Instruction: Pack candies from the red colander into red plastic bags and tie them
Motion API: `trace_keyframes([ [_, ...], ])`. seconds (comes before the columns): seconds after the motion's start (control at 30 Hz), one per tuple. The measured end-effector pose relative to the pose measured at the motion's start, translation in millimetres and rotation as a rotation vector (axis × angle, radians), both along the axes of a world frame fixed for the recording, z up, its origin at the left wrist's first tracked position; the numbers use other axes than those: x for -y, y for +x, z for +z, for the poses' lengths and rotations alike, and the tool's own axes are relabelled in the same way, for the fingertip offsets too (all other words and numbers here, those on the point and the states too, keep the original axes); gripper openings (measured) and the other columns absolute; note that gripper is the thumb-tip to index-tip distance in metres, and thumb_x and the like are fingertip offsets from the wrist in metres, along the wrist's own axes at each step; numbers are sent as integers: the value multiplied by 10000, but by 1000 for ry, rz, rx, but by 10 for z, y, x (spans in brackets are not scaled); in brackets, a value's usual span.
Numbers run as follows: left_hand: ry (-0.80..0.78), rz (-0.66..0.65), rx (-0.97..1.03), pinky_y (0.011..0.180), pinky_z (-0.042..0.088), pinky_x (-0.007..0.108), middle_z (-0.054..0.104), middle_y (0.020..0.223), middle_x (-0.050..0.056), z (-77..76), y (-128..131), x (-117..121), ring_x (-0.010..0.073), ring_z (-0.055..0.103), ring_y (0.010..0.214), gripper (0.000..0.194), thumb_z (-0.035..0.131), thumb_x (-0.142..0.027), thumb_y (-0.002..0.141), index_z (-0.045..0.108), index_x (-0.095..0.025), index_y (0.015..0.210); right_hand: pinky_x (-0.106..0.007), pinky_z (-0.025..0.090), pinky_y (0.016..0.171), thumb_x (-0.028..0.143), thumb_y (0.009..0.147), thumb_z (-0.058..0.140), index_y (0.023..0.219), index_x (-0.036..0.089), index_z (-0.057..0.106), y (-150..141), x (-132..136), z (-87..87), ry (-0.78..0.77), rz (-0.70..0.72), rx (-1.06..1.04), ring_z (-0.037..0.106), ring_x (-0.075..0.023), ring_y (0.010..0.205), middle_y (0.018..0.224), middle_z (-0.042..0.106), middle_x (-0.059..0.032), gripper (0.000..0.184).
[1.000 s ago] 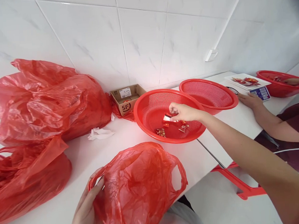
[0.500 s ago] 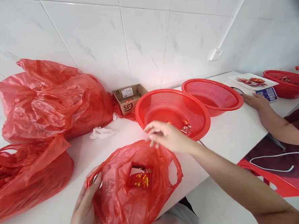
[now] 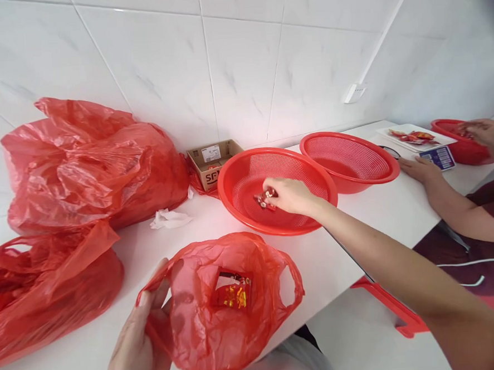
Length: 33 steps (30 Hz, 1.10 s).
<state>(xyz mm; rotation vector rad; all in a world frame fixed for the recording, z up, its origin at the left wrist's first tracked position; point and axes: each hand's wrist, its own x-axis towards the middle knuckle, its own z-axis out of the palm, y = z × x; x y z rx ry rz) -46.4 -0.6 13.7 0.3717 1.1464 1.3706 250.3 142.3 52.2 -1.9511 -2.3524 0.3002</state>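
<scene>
1. Red translucent plastic carrier bag (image 3: 198, 341) sits mouth-up at the near edge of the white table (image 3: 372, 216); its right-hand loop handle sticks out to the side, and one shiny red packet with black and gold print (image 3: 237, 294) shows inside it.
2. Left hand (image 3: 133, 340) is closed on that bag, thumb and fingers pinching the left side of its rim.
3. Right hand (image 3: 295, 196) is down in the round red perforated plastic colander (image 3: 249, 176) just beyond the bag; fingers are gripping some small shiny red wrapped pieces (image 3: 266, 200), can't tell exactly how many.
4. Second red perforated colander (image 3: 349, 151) stands right beside the first, further along the table.
5. Over on the left there's a big bulging red plastic bag (image 3: 99, 171) by the tiled wall, plus a lower red plastic bag with loop handles (image 3: 57, 297) in front of it; a crumpled white tissue (image 3: 169, 219) and a small open brown cardboard box (image 3: 221, 174) are near them.
6. Far right, a co-worker rests one hand (image 3: 419, 170) by a white digital scale (image 3: 438, 158) loaded with red packets (image 3: 413, 135); their other hand (image 3: 486, 132) is at another red basin (image 3: 468, 150).
</scene>
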Motion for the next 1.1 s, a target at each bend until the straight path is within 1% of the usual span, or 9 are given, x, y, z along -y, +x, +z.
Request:
trace_keyframes([
  [0.13,15,-4,9,847,610,297,629,1382,52,-66,-33,-73,331,610,1218,501,720,-435,796,672,-279,1269,-264,469,730,519,949,503,1098,242,534,-366,473,136,-4,211,-597,656,-163,892,1033,688,-19,316],
  [0.2,29,2,-24,838,616,322,652,1349,77,-97,-51,-110,356,622,1196,533,756,-428,758,684,-255,1258,-271,484,748,509,908,587,1104,251,563,-579,639,102,-94,335,-661,661,-162,890,1032,697,-11,325],
  [0.27,35,9,-50,818,622,322,663,1332,83,-113,-69,-128,367,625,1189,553,777,-425,735,689,-247,1251,-298,481,852,465,918,593,1205,260,546,-669,621,57,-22,335,-586,643,-176,1017,1184,668,-35,356],
  [0.37,29,5,-55,787,627,294,664,1332,69,-114,-91,-113,362,625,1192,575,795,-424,713,687,-260,1253,-329,435,975,414,1004,439,1363,265,438,-481,278,12,115,157,-266,557,-194,1210,1409,529,-76,388],
  [0.5,21,13,-82,741,630,261,659,1341,61,-107,-110,-67,347,647,1161,571,794,-439,707,695,-261,1241,-347,472,866,280,888,632,1333,260,528,-23,-211,-127,-143,100,112,617,-273,1116,1342,562,-125,457],
  [0.57,9,16,-88,745,629,255,641,1365,50,-107,-113,-55,340,651,1158,552,777,-447,724,696,-265,1238,-333,486,795,207,797,722,1197,232,632,107,-314,-236,-259,123,189,653,-272,1014,1241,612,-129,411],
  [0.67,4,6,-79,773,630,276,622,1388,33,-113,-119,-52,337,642,1174,527,749,-451,752,687,-289,1251,-339,510,796,224,833,708,1070,175,671,202,-394,-329,-369,117,296,651,-233,967,1134,646,-112,245],
  [0.9,-35,21,-67,794,630,296,666,1329,48,-163,-172,-69,345,662,1141,532,784,-475,699,721,-276,1189,-434,540,901,353,959,590,1257,170,579,578,-666,-215,-405,-156,478,619,-224,1072,1260,596,-102,349],
  [1.1,-50,2,-53,835,622,321,673,1321,35,-181,-159,-65,356,620,1204,535,763,-479,723,702,-299,1223,-426,552,876,345,955,598,1253,162,579,628,-618,-343,-584,-219,437,630,-219,1046,1239,605,-97,351],
])
